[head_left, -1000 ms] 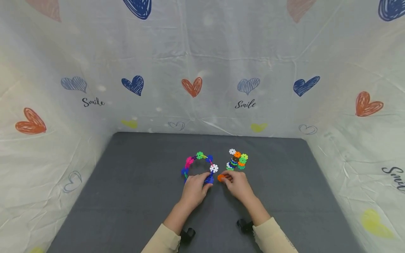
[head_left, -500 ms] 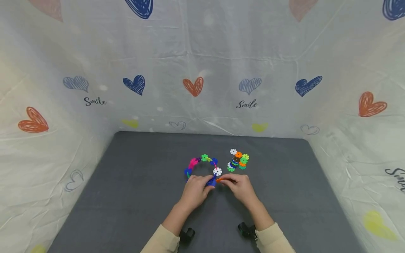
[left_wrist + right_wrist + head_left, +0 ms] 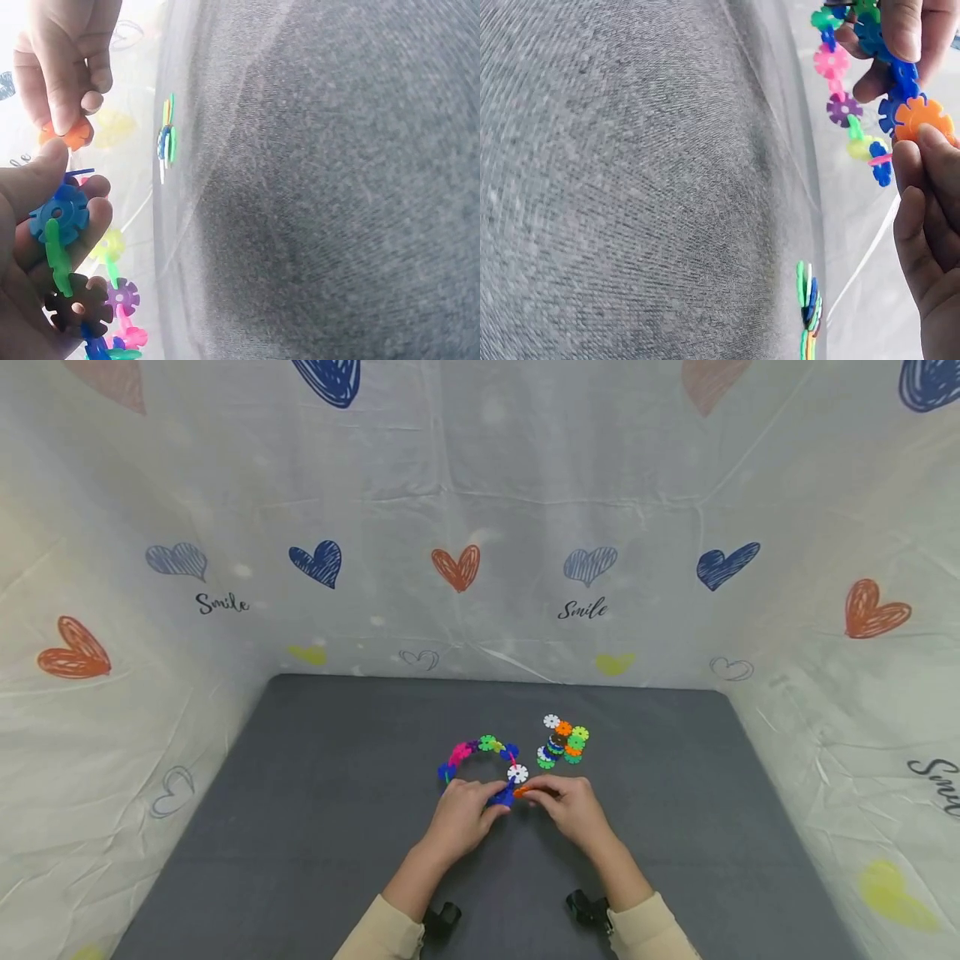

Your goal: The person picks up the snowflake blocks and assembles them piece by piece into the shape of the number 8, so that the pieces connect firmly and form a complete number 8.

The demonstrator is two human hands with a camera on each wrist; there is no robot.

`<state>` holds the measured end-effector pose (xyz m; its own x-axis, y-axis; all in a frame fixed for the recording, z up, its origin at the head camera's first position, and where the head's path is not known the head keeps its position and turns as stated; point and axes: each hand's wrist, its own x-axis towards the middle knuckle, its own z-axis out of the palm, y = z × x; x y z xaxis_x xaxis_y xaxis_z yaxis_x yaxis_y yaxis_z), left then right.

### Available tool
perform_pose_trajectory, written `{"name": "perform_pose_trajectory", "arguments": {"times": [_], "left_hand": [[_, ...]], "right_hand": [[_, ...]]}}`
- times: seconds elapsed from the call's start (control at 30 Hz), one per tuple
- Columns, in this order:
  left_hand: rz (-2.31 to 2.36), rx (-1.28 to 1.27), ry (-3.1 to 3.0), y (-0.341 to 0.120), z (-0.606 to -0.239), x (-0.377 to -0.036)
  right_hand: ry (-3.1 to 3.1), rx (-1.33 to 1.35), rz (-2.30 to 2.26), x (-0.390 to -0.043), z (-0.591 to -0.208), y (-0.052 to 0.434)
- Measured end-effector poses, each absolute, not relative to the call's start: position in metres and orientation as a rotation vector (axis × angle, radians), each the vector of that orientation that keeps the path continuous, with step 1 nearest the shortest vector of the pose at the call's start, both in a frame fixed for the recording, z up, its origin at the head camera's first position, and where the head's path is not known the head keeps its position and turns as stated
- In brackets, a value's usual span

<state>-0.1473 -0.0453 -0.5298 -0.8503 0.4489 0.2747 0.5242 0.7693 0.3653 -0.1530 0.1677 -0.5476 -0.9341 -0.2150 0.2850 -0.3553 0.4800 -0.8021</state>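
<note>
A ring-shaped chain of notched plastic discs, the snowflake kind, arcs above my left hand (image 3: 462,814), which grips its blue end. In the head view a white disc (image 3: 517,773) and a green disc (image 3: 487,742) show along the chain. The left wrist view has a blue disc (image 3: 60,215) and a brown disc (image 3: 78,305) lying across that palm. Between thumb and fingertips my right hand (image 3: 573,810) pinches an orange disc (image 3: 922,120). Its notched edge meets the blue disc (image 3: 891,112) at the chain's end.
Farther back on the grey table (image 3: 337,827), to the right of the chain, lies a pile of joined discs (image 3: 576,742) in white, orange, green and blue. A white curtain (image 3: 510,460) printed with hearts surrounds the table's back and sides.
My right hand has brought the orange disc left and nearer, from apart to up against the chain's blue end, turning it edge-on. The chain has shifted slightly right and toward me.
</note>
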Motion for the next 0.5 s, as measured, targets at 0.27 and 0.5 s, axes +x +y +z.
{"name": "perform_pose_trajectory", "arguments": {"times": [0.27,0.5], "left_hand": [[-0.636,-0.766,-2.817,-0.0457,-0.531,-0.1466],[-0.638,-0.78,-2.816,-0.045,-0.5293,-0.1463]], "right_hand": [[-2.564,0.469,1.347,-0.1501,-0.5442,0.17],[-2.552,0.623,1.238,-0.1518,-0.5447,0.1671]]}}
